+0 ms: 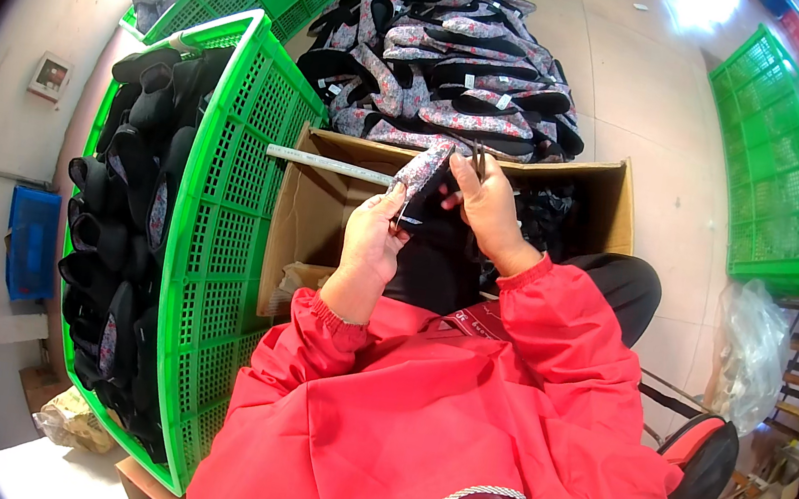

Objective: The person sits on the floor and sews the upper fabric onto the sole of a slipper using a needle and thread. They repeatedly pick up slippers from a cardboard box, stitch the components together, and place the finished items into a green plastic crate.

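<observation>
My left hand (372,244) is closed on a floral fabric slipper (422,168) with a dark side, held up over the open cardboard box (296,204). A small white tag shows at the slipper's lower end. My right hand (495,214) is closed at the slipper's other side, its thumb pointing up. From its fingers stick up the dark prongs of small thread snips (478,159). Whether the prongs touch the slipper I cannot tell. Beyond the box lies a big heap of similar floral and black slippers (478,76), several with white tags.
A tall green plastic crate (217,256) full of black slippers (137,170) stands at my left. A white bar (330,164) reaches over the box's left part. Black material (543,218) lies inside the box. More green crates (780,179) stand at the far right, above clear plastic wrap (751,341).
</observation>
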### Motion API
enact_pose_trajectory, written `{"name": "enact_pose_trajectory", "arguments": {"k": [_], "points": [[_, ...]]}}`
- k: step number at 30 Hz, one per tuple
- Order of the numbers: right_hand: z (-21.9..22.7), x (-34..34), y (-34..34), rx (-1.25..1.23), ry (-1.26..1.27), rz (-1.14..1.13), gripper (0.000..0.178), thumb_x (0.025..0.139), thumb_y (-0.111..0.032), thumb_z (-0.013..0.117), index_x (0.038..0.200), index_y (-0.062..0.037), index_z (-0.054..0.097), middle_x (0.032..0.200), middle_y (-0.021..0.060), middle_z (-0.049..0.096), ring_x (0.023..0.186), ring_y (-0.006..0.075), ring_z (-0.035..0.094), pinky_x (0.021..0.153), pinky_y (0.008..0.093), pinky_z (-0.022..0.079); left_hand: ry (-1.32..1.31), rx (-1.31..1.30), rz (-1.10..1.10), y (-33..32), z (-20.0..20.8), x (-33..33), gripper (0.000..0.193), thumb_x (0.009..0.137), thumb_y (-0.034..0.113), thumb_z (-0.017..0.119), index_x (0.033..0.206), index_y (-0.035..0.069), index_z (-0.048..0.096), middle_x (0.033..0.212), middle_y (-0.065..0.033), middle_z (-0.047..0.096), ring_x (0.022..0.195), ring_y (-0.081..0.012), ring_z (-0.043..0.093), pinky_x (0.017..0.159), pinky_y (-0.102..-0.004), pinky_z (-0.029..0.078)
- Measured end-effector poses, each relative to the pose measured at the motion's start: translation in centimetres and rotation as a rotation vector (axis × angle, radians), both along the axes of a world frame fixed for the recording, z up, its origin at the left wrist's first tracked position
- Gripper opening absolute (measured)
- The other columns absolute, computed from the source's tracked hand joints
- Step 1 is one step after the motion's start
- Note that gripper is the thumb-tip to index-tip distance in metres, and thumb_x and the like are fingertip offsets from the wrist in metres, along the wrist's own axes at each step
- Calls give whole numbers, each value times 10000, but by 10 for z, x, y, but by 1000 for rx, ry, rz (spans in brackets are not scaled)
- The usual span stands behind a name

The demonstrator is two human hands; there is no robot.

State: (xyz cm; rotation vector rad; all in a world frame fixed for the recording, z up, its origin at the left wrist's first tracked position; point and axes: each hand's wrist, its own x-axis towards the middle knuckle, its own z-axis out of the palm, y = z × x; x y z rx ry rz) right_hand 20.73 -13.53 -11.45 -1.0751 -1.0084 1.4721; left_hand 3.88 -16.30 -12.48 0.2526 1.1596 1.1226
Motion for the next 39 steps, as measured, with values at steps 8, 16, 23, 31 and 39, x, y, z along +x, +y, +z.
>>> {"name": "enact_pose_trajectory", "arguments": {"k": [8, 16, 23, 31, 39], "points": [[-8, -10, -21, 236, -315, 49, 236, 906, -215, 733, 829, -25, 616, 729, 1, 623, 650, 55, 542, 587, 215, 435, 50, 66, 10, -3, -3, 4, 127, 940, 227, 681, 945, 113, 625, 849, 20, 652, 722, -90, 573, 670, -276, 437], [-10, -8, -18, 224, -298, 89, 177, 931, -171, 676, 869, -15, 621, 777, 1, 638, 718, 52, 554, 636, 232, 451, 59, 65, 9, -1, 5, 7, 178, 944, 242, 677, 976, 81, 609, 835, 16, 638, 705, -85, 570, 675, -267, 452], [-11, -10, -25, 264, -293, 30, 170, 904, -142, 717, 937, 4, 638, 799, 31, 651, 718, 71, 578, 649, 238, 472, 66, 64, 9, -1, 3, 6, 171, 930, 255, 695, 953, 111, 606, 835, 35, 630, 720, -76, 554, 669, -261, 424], [-19, -4, -30, 145, 36, 3, 86, 959, -98, 640, 950, -13, 628, 812, 17, 658, 662, 53, 553, 608, 205, 453, 85, 64, -15, -1, 0, 6, 151, 914, 255, 710, 929, 143, 610, 827, 59, 621, 720, -71, 538, 675, -266, 409], [-15, 1, -27, 46, 251, -74, 64, 985, -116, 603, 973, -54, 597, 793, 22, 651, 567, 24, 463, 509, 176, 360, 86, 65, -32, 2, -6, 3, 154, 903, 265, 722, 926, 160, 612, 830, 65, 623, 734, -74, 538, 685, -269, 401]]}}
